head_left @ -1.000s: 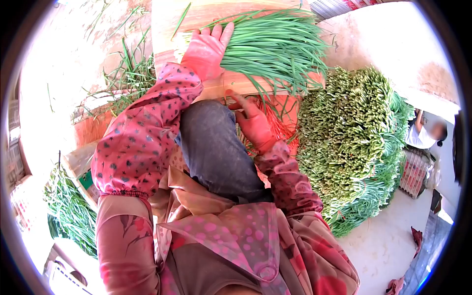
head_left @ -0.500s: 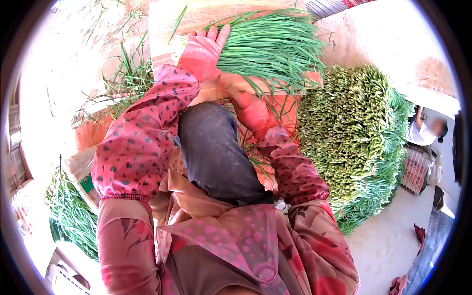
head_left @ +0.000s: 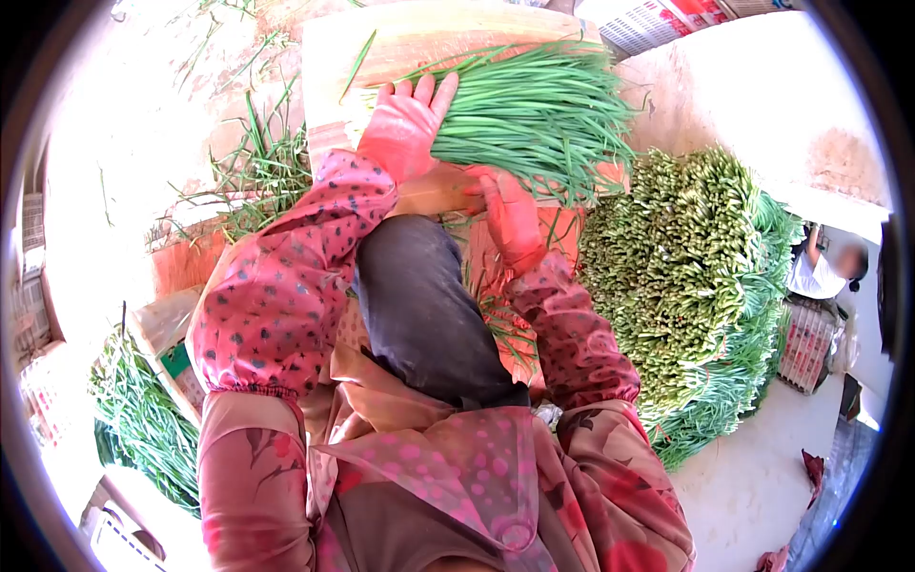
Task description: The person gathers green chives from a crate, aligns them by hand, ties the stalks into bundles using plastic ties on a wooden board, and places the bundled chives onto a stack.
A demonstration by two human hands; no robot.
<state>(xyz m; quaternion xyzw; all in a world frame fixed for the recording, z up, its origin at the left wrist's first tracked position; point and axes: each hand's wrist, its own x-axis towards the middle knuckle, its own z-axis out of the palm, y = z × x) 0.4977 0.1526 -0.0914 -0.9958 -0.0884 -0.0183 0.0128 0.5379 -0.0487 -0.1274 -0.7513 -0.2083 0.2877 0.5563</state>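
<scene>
The far board (head_left: 429, 33) is showing smooth wood grain, and the leaves (head_left: 534, 114) on it are looking sleek. The left sleeve (head_left: 272, 305) is shining like slick cloth, the near trouser leg (head_left: 424, 305) is looking matt, and the right-hand stacked stems (head_left: 667, 276) are looking rough.

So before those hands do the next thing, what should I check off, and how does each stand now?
1. Chives lying on the wooden board: ok.
2. Left hand steadying them: ok, it rests spread at their paler end.
3. All stalks gathered: not ok, one stray stalk lies apart beyond the left hand.
4. Right hand holding something: cannot tell, its fingertips are unclear.
5. Right hand clear of the big stack of stalks: ok, they look apart.
</scene>
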